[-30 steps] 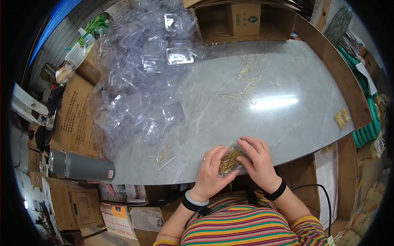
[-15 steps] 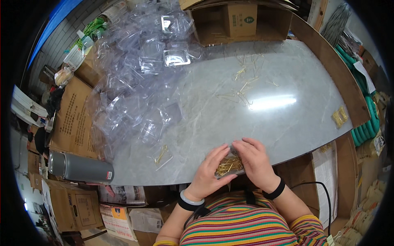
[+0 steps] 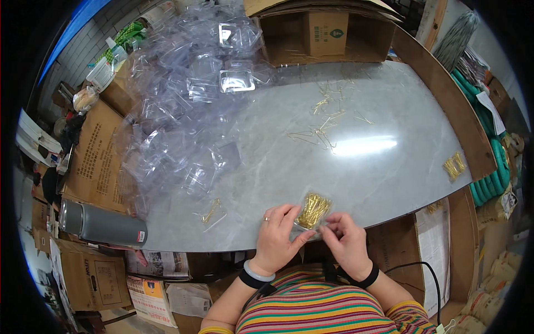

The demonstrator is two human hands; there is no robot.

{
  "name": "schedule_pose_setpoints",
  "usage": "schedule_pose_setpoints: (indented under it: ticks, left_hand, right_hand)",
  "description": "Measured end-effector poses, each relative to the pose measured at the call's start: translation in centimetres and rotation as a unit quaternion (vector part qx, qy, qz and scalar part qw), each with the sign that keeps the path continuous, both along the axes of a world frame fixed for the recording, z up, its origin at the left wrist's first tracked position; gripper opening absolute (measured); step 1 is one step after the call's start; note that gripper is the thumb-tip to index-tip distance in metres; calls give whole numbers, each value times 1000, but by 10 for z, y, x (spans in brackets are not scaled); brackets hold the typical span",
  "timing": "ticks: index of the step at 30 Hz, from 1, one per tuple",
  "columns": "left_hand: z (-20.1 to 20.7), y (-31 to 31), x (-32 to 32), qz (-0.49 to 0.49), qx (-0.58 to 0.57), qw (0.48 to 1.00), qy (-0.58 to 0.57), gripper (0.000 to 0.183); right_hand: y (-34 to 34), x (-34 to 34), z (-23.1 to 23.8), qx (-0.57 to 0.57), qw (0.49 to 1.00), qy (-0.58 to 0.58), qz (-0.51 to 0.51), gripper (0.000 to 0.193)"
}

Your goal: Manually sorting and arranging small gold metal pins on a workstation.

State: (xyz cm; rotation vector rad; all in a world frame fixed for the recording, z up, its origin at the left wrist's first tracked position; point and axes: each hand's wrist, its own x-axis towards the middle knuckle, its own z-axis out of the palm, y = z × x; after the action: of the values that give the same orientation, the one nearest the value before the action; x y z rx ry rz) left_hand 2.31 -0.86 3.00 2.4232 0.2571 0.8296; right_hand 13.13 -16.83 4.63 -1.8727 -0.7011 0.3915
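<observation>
A small clear plastic box (image 3: 305, 225) full of thin gold-coloured wire pieces (image 3: 315, 209), some seemingly bent, is at the table's front edge. Along its left side, my left hand (image 3: 277, 234) grips it, thumb at the near edge. My right hand (image 3: 346, 238) pinches the box's near right corner between thumb and fingers. Whether its lid is fully closed I cannot make out. To the left lies another clear plastic piece (image 3: 216, 221) with a few gold wires (image 3: 211, 210) on it.
Clear plastic boxes (image 3: 189, 128) are heaped over the table's left side. Loose gold wires (image 3: 321, 131) lie mid-table, and a gold bundle (image 3: 454, 166) at the right edge. A grey bottle (image 3: 105, 224) lies front left. An open cardboard box (image 3: 361, 42) stands at the back.
My hands have opened out from around the box, which has tipped flatter and shifted slightly away from me. My right hand has moved down to its near corner.
</observation>
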Motion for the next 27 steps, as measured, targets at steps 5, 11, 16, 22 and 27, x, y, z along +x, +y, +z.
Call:
schedule_pose_setpoints:
  ticks: [5,11,16,22,27]
  left_hand:
    - [5,0,-1,1,24,999,33,69]
    - [4,-2,1,17,20,999,28,72]
    - [6,0,2,7,11,1000,28,69]
    - [4,0,1,9,4,999,31,65]
    - [3,0,-1,10,7,999,30,65]
  right_hand:
    - [-5,11,10,26,999,11,46,15]
    - [16,43,41,-22,968,-236,79,12]
    - [41,47,40,-32,945,-287,155,20]
    - [41,43,24,35,953,-291,76,15]
    - [40,36,15,55,957,-272,78,14]
